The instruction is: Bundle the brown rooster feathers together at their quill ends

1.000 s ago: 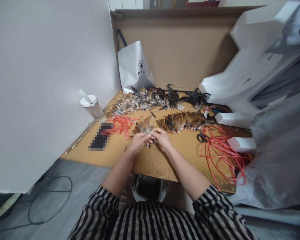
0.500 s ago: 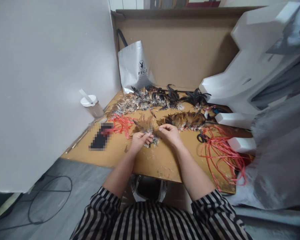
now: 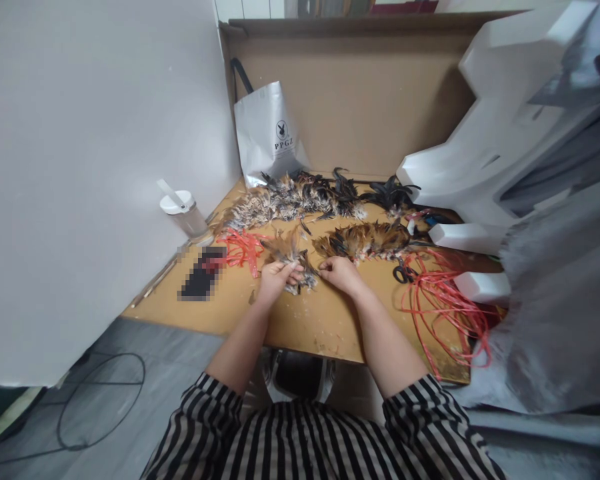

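My left hand is closed, its thumb and fingers pinching a small bunch of brown feathers whose tips fan out above the hand. Grey and dark loose feathers lie just right of those fingers on the tabletop. A short gap away, my right hand is bent into a pinch low over the table; what its fingertips hold, if anything, is too small to make out. Just behind the right hand lies a row of brown and black feather bundles. Farther back stretches a longer heap of speckled and black feathers.
Red plastic strings lie in a pile at left and a larger tangle at right, beside black-handled scissors. A lidded cup, a silver bag, a blurred dark object and white foam pieces surround the work area.
My right hand has come down and slightly toward me, and its fingers are more curled. The left hand keeps hold of the feather bunch, having shifted very little.
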The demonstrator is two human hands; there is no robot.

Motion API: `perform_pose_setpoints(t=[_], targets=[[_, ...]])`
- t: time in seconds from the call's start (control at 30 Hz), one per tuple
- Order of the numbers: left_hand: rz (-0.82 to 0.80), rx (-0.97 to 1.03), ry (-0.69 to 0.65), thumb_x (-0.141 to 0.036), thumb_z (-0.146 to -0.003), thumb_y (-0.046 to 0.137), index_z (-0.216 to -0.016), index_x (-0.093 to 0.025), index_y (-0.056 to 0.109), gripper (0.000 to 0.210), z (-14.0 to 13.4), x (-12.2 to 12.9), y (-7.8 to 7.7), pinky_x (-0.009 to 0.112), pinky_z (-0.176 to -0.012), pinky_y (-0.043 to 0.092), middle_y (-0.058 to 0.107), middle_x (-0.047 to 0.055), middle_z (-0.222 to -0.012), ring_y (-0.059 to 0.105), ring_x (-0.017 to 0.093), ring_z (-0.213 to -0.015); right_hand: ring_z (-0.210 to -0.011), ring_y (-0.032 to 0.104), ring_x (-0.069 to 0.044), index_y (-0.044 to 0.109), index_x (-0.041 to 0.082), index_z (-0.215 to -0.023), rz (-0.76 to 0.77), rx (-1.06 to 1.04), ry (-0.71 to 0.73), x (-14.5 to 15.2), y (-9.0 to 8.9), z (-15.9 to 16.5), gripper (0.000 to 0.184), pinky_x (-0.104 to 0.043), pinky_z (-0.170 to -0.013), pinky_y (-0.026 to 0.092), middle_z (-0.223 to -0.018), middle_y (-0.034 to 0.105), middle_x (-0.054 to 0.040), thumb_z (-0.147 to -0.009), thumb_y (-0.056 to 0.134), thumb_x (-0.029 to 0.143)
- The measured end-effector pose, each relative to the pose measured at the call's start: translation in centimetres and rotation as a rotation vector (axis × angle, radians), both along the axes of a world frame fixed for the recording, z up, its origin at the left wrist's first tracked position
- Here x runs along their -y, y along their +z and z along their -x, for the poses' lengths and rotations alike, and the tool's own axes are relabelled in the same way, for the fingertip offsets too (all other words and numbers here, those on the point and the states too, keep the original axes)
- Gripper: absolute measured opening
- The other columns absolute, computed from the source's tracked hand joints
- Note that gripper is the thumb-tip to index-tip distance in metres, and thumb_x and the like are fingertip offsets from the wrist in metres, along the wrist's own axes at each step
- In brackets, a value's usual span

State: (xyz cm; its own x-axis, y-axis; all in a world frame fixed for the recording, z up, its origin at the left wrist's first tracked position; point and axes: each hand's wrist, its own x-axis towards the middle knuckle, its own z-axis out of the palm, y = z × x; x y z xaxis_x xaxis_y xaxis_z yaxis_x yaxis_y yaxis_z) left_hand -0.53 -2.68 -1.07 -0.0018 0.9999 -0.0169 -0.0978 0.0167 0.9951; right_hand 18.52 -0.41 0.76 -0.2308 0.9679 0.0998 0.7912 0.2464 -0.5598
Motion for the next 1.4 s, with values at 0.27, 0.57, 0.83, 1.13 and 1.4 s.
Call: perform_pose_setpoints(t=[0.27, 0.57, 0.83, 1.13, 1.4], targets=[[-0.004, 0.07, -0.018, -0.042, -0.065, 0.064, -0.077, -0.009, 0.067, 0.035, 0.1, -0.3, -0.6, 0.021, -0.046, 0.045, 0.066, 0.008, -0.064, 0.056, 0.01, -0.048, -0.062, 0.051, -0.013, 0.061, 0.017, -0.06, -0.096, 0.049, 0.008, 0.0, -0.8, 0.9, 0.011, -0.023, -0.058, 0.03, -0.067, 0.063, -0.0038, -0.065, 0.051, 0.02], [0.016, 0.101, -0.043, -0.042, -0.065, 0.064, -0.078, -0.009, 0.067, 0.036, 0.1, -0.2, -0.9, 0.019, -0.047, 0.043, 0.066, 0.009, -0.067, 0.055, 0.009, -0.05, -0.036, 0.035, -0.006, 0.051, 0.017, -0.061, 0.447, -1.001, -0.028, -0.3, -0.4, 1.1, 0.024, -0.02, -0.039, 0.024, -0.041, 0.045, 0.0058, -0.056, 0.068, 0.033], [0.069, 0.093, -0.129, -0.042, -0.062, 0.066, -0.077, -0.009, 0.067, 0.036, -0.2, 0.0, -0.4, 0.02, -0.045, 0.043, 0.068, 0.011, -0.074, 0.056, 0.01, -0.05, -0.038, 0.034, -0.004, 0.047, 0.016, -0.06, 0.584, -1.175, 0.162, 0.9, 0.7, 2.4, 0.031, -0.018, -0.038, 0.02, -0.043, 0.045, 0.0058, -0.056, 0.072, 0.035], [0.085, 0.06, -0.232, -0.042, -0.063, 0.065, -0.073, -0.008, 0.066, 0.036, 0.0, 0.2, -0.4, 0.021, -0.044, 0.041, 0.064, 0.008, -0.057, 0.053, 0.009, -0.042, -0.035, 0.03, -0.004, 0.051, 0.016, -0.058, 0.417, -0.997, 0.108, 1.1, 0.2, 3.2, 0.027, -0.019, -0.037, 0.02, -0.041, 0.046, 0.006, -0.059, 0.068, 0.037], [0.073, 0.018, -0.266, -0.041, -0.067, 0.063, -0.076, -0.009, 0.067, 0.034, 0.0, 0.3, -0.5, 0.02, -0.044, 0.04, 0.064, 0.007, -0.058, 0.053, 0.009, -0.042, -0.035, 0.03, -0.004, 0.056, 0.015, -0.061, 0.436, -0.958, 0.123, 1.3, 0.5, 3.1, 0.028, -0.019, -0.038, 0.019, -0.04, 0.045, 0.0062, -0.057, 0.069, 0.039]])
